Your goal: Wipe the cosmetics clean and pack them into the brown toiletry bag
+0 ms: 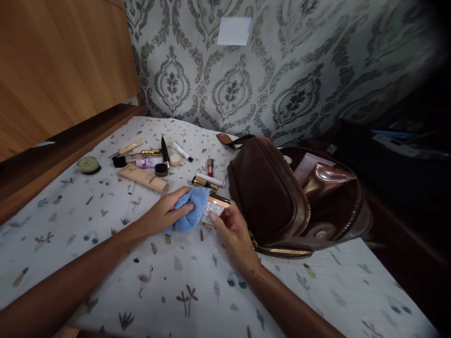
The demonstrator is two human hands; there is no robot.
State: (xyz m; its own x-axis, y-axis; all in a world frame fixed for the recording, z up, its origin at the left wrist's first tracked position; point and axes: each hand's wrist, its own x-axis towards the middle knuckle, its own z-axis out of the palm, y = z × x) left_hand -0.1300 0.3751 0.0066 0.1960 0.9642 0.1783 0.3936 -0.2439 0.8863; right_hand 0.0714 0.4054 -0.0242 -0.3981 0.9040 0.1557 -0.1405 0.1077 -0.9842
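My left hand [172, 211] is closed around a crumpled blue cloth [192, 217], its thumb lying on top. The cloth rests against the left end of a flat compact case [214, 208] with a silvery glitter face and a rose-gold edge. My right hand [232, 230] grips the right end of that case, thumb on the glitter face and fingers behind. The cloth hides part of the case. Just beyond the hands lie a gold-and-black tube [205, 182], a white pen-like tube [210, 179] and a small red lip product [210, 167].
An open brown leather bag [271, 197] stands close to my right hand, a shiny rose-gold pouch [326, 180] inside. Several cosmetics lie back left, among them a beige squeeze tube [143, 178], a black-lidded jar [161, 169] and a green-topped jar [89, 165]. A wooden cabinet [66, 61] overhangs the left.
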